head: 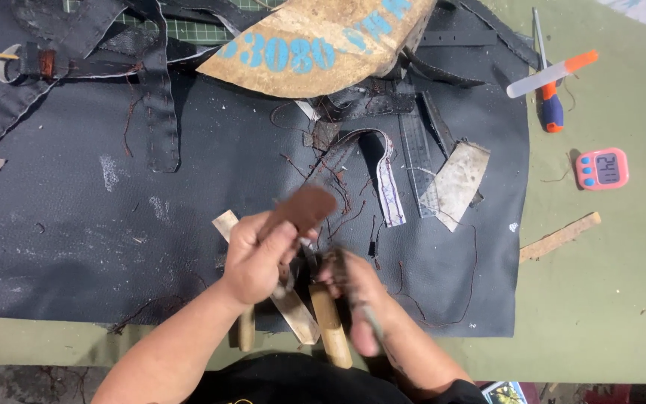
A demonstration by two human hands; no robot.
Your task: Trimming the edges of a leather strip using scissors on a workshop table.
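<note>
brown leather piece (304, 209), pink timer (601, 168), dark navy mat (76, 224)

Green table (607, 299). A large dark leather sheet (76, 224) covers its left and middle. On the bare right side: a pink timer (602, 168), an orange-tipped tool (552, 75) and a screwdriver (551, 105) toward the far edge, and a wooden strip (560, 236) nearer.

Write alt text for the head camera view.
The left hand holds up a brown leather piece while the blurred right hand grips a wooden-handled tool, over a dark leather sheet strewn with straps. A pink timer sits on the green table.
</note>
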